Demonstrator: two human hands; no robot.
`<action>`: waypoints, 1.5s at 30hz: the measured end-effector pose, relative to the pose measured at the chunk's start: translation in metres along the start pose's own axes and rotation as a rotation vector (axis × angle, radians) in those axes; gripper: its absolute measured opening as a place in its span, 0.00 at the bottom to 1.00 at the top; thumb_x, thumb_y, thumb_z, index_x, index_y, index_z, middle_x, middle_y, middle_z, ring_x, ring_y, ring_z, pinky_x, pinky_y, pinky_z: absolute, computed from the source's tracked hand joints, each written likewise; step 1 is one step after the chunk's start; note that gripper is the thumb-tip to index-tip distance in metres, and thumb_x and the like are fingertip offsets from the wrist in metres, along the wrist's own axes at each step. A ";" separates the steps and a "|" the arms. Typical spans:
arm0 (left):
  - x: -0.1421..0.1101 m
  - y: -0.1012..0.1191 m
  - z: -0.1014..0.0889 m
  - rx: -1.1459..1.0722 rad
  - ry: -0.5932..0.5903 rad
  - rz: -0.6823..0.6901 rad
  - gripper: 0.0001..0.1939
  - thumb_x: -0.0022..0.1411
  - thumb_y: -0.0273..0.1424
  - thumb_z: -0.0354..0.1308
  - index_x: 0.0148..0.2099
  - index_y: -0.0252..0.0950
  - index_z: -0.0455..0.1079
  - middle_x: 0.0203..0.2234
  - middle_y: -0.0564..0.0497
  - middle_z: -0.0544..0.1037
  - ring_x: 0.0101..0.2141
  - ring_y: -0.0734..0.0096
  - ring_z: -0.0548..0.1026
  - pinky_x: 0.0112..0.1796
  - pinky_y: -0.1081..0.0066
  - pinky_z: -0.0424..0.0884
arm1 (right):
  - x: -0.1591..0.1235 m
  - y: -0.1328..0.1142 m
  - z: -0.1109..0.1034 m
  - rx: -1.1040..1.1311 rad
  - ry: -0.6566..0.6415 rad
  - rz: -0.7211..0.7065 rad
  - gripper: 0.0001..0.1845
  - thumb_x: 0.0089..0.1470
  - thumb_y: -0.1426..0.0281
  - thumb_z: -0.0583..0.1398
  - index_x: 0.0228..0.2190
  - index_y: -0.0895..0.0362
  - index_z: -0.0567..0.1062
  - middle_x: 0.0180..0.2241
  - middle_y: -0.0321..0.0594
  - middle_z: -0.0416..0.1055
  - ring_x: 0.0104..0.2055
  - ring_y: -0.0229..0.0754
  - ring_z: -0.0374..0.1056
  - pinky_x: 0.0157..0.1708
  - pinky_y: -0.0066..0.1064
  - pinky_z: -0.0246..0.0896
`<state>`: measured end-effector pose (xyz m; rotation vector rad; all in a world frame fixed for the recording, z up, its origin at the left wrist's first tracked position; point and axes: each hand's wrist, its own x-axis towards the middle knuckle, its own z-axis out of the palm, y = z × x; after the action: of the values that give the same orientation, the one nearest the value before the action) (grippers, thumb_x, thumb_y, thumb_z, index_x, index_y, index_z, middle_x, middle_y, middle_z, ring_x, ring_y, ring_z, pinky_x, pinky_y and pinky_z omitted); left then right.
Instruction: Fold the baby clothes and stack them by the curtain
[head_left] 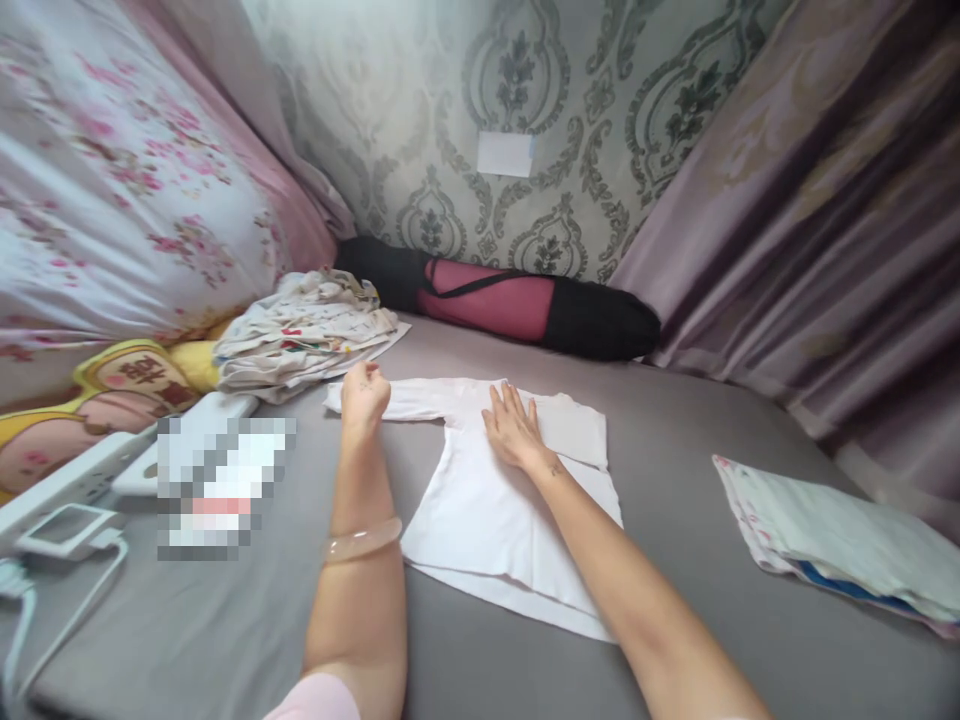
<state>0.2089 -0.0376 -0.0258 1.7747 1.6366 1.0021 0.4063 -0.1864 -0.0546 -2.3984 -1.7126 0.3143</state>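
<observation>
A small white long-sleeved shirt [480, 510] lies spread on the grey bed sheet. One sleeve stretches out to the left; on the right side the other is folded across the body. My left hand [365, 395] is closed at the outstretched sleeve, near its cuff, with the fingertips partly hidden. Flat on the upper middle of the shirt rests my right hand [514, 425], fingers spread and pressing the cloth beside the folded sleeve.
Folded cloths [862, 540] lie at the right. A crumpled patterned fabric pile [300, 330], a yellow cartoon cushion [142, 390] and a white power strip [82, 480] with cables are at the left. A long black and maroon bag [487, 300] lies along the wall, between curtains.
</observation>
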 end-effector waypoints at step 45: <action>0.005 0.062 0.014 -1.340 -0.206 -0.095 0.16 0.43 0.29 0.69 0.34 0.35 0.66 0.25 0.56 0.74 0.24 0.79 0.72 0.27 0.79 0.66 | 0.060 -0.045 -0.002 0.463 0.111 -0.053 0.32 0.59 0.68 0.52 0.63 0.64 0.57 0.66 0.52 0.50 0.68 0.46 0.44 0.65 0.37 0.38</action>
<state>0.2577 -0.0391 0.0157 0.8010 0.5491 1.3194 0.3847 -0.1154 -0.0453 -1.9945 -1.4587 0.4979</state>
